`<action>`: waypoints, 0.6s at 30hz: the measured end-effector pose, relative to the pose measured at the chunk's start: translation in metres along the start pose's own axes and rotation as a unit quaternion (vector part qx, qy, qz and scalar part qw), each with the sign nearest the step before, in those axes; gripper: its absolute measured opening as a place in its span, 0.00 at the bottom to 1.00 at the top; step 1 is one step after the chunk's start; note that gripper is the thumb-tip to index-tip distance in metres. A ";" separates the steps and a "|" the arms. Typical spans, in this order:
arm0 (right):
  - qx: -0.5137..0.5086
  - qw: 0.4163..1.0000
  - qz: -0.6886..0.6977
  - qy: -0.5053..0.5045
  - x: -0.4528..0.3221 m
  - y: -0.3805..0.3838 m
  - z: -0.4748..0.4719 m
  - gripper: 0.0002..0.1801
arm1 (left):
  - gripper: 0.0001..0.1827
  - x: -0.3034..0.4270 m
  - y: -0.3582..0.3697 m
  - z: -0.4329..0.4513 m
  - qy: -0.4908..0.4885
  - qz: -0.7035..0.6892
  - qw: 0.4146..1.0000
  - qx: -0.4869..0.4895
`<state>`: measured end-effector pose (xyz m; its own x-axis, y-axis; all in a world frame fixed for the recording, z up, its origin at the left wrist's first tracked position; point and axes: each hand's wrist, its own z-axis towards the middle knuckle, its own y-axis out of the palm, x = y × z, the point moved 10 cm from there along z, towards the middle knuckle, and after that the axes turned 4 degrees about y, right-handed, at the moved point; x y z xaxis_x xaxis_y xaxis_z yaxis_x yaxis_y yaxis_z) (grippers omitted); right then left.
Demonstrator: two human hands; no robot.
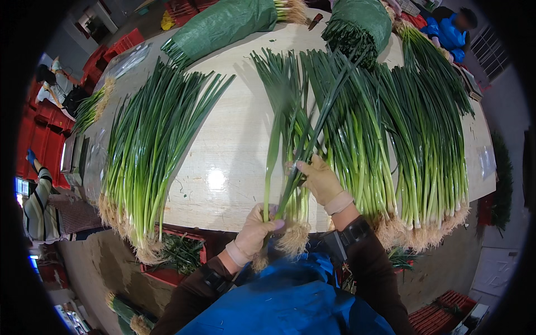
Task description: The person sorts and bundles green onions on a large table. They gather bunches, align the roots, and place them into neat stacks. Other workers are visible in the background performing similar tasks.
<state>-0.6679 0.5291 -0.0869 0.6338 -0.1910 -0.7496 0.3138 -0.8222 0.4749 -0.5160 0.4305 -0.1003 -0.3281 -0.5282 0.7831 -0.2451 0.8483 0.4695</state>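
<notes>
My left hand (255,230), in a pale thin glove, grips the lower stems of a few green onions (271,180) at the near edge of the table. My right hand (320,178), gloved alike, pinches dark leaves higher up, to the right of it. A small bunch of green onions (298,209) with pale roots lies just behind and between my hands. A broad pile of green onions (142,155) lies at the left with roots towards me. Two more piles, one green onion pile (360,146) and another (431,155), lie at the right.
Green-wrapped bundles (230,29) (364,25) lie across the far side of the wooden table (209,167), with a knife (315,21) between them. Red crates with leaf scraps (180,255) stand below the near edge. Co-workers (450,33) (58,88) are at the far right and left.
</notes>
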 end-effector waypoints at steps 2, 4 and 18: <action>0.011 0.999 0.040 0.005 0.005 -0.004 -0.002 0.20 | 0.17 0.001 0.000 0.001 0.005 -0.002 1.000 0.005; -0.005 0.997 0.081 0.018 0.007 -0.002 -0.005 0.23 | 0.16 -0.008 -0.001 0.002 -0.046 -0.022 0.999 0.004; 0.045 0.995 -0.083 -0.015 0.000 -0.012 -0.013 0.12 | 0.15 -0.028 -0.016 0.010 -0.048 -0.091 0.994 -0.038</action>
<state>-0.6626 0.5459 -0.0861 0.5571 -0.0628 -0.8281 0.3472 -0.8882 0.3010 -0.5126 0.4314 -0.1336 -0.3717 -0.6709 0.6416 -0.2401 0.7371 0.6317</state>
